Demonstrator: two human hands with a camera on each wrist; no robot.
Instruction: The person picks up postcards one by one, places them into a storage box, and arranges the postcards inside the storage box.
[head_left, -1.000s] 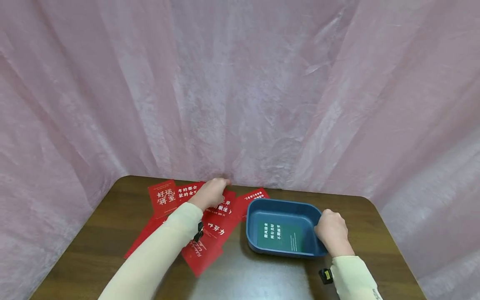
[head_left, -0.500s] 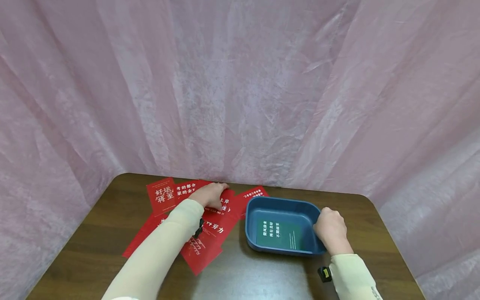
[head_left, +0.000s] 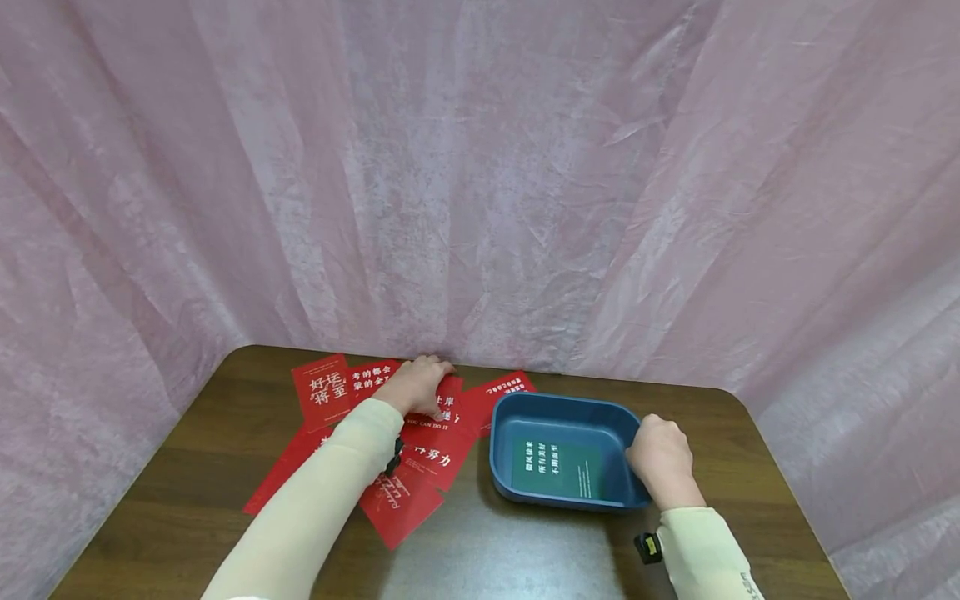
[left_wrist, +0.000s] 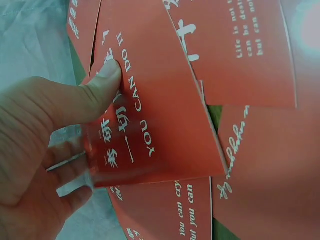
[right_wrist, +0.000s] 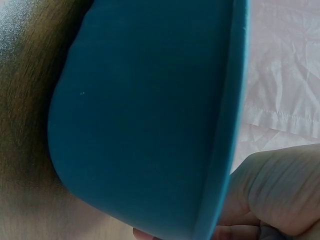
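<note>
Head view: my left hand point(head_left: 420, 387) has settled and now pinches one red card point(left_wrist: 155, 115); right hand point(head_left: 660, 462) still grips the tray point(head_left: 558, 408), so I judge a card is being lifted.

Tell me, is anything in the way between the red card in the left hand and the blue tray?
Nothing visible blocks it. The left hand pinches a red card; between the pile and the blue tray lie only flat red cards and bare table.

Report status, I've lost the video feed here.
Left hand pinches a red card off the spread. Right hand grips blue tray rim; green card inside. Nothing in the way.
</note>
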